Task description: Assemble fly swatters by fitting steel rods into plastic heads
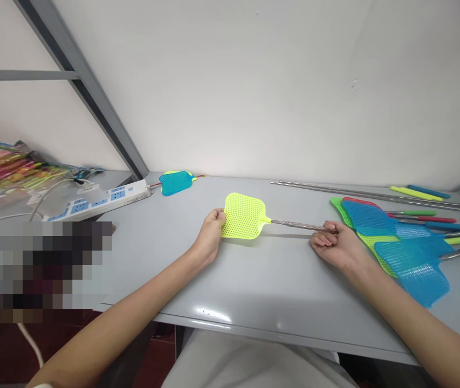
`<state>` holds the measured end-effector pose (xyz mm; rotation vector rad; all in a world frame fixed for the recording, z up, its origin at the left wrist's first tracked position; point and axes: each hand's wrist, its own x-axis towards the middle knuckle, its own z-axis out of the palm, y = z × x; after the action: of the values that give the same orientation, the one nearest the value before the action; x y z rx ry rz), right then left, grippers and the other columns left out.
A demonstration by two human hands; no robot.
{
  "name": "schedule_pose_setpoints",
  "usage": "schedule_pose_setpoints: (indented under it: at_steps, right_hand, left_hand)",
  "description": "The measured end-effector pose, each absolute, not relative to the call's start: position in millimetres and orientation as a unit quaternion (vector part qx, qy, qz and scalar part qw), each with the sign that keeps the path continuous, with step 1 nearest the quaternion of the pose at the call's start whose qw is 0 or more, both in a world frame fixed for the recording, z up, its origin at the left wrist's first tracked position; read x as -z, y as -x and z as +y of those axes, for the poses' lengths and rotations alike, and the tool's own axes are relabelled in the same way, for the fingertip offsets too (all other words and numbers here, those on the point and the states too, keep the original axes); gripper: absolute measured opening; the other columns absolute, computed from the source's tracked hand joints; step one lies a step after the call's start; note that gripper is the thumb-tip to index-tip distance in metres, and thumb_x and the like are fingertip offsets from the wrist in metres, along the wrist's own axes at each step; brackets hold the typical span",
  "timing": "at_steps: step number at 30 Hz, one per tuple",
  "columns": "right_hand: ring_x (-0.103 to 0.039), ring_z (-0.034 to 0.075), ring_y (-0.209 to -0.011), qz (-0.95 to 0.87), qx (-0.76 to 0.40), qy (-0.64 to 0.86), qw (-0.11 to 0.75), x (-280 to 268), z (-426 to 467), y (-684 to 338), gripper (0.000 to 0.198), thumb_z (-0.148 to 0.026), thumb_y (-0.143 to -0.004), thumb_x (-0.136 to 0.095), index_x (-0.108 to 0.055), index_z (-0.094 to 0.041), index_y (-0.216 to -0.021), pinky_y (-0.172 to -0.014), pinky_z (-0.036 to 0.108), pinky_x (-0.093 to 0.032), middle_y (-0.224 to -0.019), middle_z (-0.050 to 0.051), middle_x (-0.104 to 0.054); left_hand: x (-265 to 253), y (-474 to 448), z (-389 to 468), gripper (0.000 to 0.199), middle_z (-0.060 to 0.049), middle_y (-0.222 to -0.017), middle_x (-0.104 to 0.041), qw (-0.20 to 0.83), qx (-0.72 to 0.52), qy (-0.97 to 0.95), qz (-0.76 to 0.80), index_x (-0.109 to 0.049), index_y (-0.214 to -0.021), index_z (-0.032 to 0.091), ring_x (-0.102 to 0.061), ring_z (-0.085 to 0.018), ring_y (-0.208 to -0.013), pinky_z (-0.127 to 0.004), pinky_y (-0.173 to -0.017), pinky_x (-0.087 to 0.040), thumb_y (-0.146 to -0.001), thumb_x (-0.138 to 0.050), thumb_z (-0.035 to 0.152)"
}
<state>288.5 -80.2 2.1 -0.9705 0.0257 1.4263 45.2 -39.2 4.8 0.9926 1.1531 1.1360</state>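
A yellow fly swatter (242, 215) with a thin metal rod is held level just over the grey table. My left hand (211, 231) pinches the left edge of its perforated head, thumb on top. Around the rod, toward its right end, the fingers of my right hand (333, 242) are curled; the rod's far end is hidden behind that hand. To the right of my right hand lies a pile of blue fly swatters (419, 264), with a red swatter (361, 202) and a green swatter (342, 211) partly covered among them.
Long metal rods (335, 189) lie along the wall, beside a yellow handle (416, 194) and a blue handle (430, 191). Two swatter heads, the blue one (176, 183) uppermost, rest near a white power strip (104, 202). Bagged colourful items (7, 170) sit far left.
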Motion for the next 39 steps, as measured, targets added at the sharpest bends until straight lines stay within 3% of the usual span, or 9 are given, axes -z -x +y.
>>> schedule_pose_setpoints:
  at_steps: [18, 25, 31, 35, 39]
  right_hand:
    - [-0.015, 0.006, -0.034, 0.021, -0.628, 0.425, 0.652, -2, -80, -288, 0.018, -0.008, -0.066, -0.038, -0.029, -0.017, -0.053, -0.033, 0.017, -0.019, -0.036, -0.006, -0.014]
    - [-0.016, 0.005, -0.033, -0.036, -0.577, 0.434, 0.691, -3, -80, -286, 0.020, -0.017, -0.072, -0.038, -0.032, -0.017, -0.053, -0.032, 0.017, -0.019, -0.035, -0.007, -0.015]
    - [-0.016, 0.005, -0.032, -0.052, -0.565, 0.437, 0.698, -7, -80, -287, 0.022, -0.019, -0.072, -0.039, -0.032, -0.017, -0.051, -0.032, 0.017, -0.019, -0.034, -0.007, -0.016]
    - [-0.015, 0.006, -0.033, -0.056, -0.559, 0.443, 0.699, -9, -80, -288, 0.023, -0.019, -0.072, -0.039, -0.031, -0.017, -0.050, -0.032, 0.018, -0.019, -0.034, -0.007, -0.016]
    - [-0.015, 0.006, -0.033, -0.079, -0.531, 0.445, 0.716, -13, -81, -289, 0.023, -0.019, -0.071, -0.041, -0.029, -0.017, -0.051, -0.033, 0.018, -0.019, -0.034, -0.007, -0.017]
  left_hand:
    - [-3, -45, -39, 0.015, -0.004, -0.083, -0.058, 0.611, -0.472, -0.414, 0.482, -0.053, -0.083, 0.016, -0.053, -0.013, -0.073, -0.026, -0.068, -0.040, -0.077, -0.043, 0.025]
    - [-12, -46, -44, 0.018, -0.005, -0.087, -0.058, 0.611, -0.449, -0.427, 0.492, -0.052, -0.087, 0.015, -0.054, -0.013, -0.075, -0.027, -0.068, -0.042, -0.079, -0.039, 0.025]
    - [-16, -46, -46, 0.026, -0.005, -0.090, -0.060, 0.608, -0.439, -0.457, 0.479, -0.052, -0.090, 0.015, -0.056, -0.013, -0.073, -0.023, -0.061, -0.042, -0.073, -0.051, 0.035]
    - [-19, -44, -46, 0.038, -0.008, -0.095, -0.062, 0.642, -0.419, -0.482, 0.423, -0.054, -0.097, 0.015, -0.057, -0.016, -0.080, -0.026, -0.069, -0.043, -0.067, -0.059, 0.037]
    - [-22, -41, -45, 0.037, -0.008, -0.096, -0.062, 0.666, -0.395, -0.486, 0.404, -0.058, -0.096, 0.015, -0.057, -0.016, -0.082, -0.026, -0.069, -0.043, -0.068, -0.059, 0.038]
